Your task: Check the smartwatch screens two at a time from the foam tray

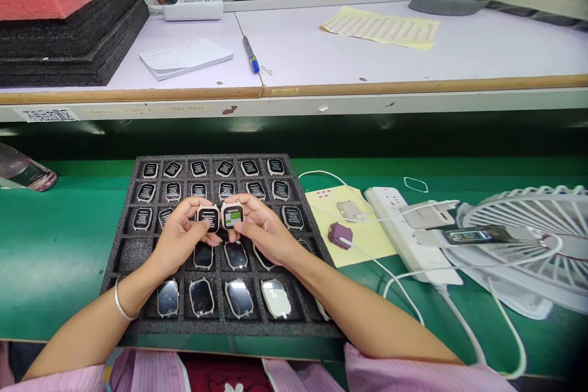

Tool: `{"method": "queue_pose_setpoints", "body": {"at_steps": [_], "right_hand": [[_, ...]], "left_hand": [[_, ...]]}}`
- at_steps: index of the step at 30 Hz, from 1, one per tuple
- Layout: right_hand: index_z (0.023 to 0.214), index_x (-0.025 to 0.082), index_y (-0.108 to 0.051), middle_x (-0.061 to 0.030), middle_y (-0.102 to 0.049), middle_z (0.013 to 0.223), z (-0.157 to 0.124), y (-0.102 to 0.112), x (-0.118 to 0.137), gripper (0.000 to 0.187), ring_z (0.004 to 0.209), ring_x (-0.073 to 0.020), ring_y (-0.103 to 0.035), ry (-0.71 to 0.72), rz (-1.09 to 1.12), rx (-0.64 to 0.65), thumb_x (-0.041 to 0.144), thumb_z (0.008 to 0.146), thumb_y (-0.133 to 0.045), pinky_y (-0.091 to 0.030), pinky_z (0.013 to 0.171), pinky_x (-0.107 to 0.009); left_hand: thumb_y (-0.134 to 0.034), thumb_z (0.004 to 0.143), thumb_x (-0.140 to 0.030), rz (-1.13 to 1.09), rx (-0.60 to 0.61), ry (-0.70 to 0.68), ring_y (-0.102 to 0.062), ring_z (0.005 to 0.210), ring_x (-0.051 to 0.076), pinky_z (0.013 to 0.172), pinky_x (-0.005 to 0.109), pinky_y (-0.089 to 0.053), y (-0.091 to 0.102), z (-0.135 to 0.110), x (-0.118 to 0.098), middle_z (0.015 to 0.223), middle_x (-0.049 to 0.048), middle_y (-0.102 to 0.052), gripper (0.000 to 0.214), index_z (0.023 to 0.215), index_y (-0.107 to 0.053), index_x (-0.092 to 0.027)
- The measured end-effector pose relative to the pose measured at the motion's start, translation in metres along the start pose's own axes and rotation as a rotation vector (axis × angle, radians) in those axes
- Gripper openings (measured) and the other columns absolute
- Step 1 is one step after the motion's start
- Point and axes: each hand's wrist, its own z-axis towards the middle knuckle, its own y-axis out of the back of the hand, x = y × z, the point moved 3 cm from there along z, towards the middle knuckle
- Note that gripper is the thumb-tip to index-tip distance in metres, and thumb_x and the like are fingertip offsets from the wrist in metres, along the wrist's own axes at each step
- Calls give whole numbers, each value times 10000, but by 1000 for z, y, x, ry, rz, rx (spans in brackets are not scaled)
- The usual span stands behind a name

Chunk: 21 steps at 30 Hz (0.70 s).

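A black foam tray (126,257) lies on the green belt and holds several small watch bodies in its pockets. My left hand (179,236) is closed on one watch body (209,218) whose screen shows white text on black. My right hand (261,226) pinches a second watch body (233,215) with a lit green and white screen. The two watches are held side by side above the tray's middle rows. The rear rows hold watches with lit text screens; the front rows hold dark or face-down ones.
A white power strip (404,226) with plugs and white cables lies right of the tray, beside a yellow sheet (367,239) and a purple charger puck (340,235). A white fan (533,239) lies at far right. Foam stacks (68,37), notepad (186,58) and pen (250,54) sit on the raised shelf. A person sits behind it.
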Motion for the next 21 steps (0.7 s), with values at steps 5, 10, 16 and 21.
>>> {"method": "queue_pose_setpoints", "body": {"at_steps": [5, 10, 16, 21], "right_hand": [[1180, 237, -606, 6, -659, 954, 0, 0, 0, 359, 661, -102, -634, 2, 3, 2, 271, 870, -784, -514, 651, -262], [1195, 238, -601, 4, -652, 950, -1, 1, -1, 354, 680, -109, -637, 13, -14, 10, 281, 886, -770, -522, 661, -268], [1213, 256, -577, 18, -620, 967, 0, 0, 1, 420, 723, -98, -629, 38, -28, 19, 203, 850, -780, -532, 698, -253], [1138, 254, -582, 34, -579, 897, 3, -2, 2, 382, 663, -95, -560, 37, -50, -51, 249, 827, -805, -502, 624, -243]], "left_hand": [[-770, 787, -298, -5, -1, -4, -745, 588, 142, 596, 271, -633, 0, 1, 1, 1043, 15, -679, 330, 1030, -576, -187], [-744, 799, -272, -30, 7, -12, -751, 606, 148, 617, 276, -639, 0, -1, 0, 1036, 14, -675, 299, 1039, -590, -185], [-750, 747, -164, -68, 47, -48, -764, 682, 144, 678, 267, -650, 0, -3, 1, 1065, 15, -674, 381, 1098, -606, -195], [-784, 788, -266, -67, 19, -9, -763, 655, 154, 667, 284, -658, 1, -1, 3, 1051, 22, -684, 358, 1096, -621, -186]]}}
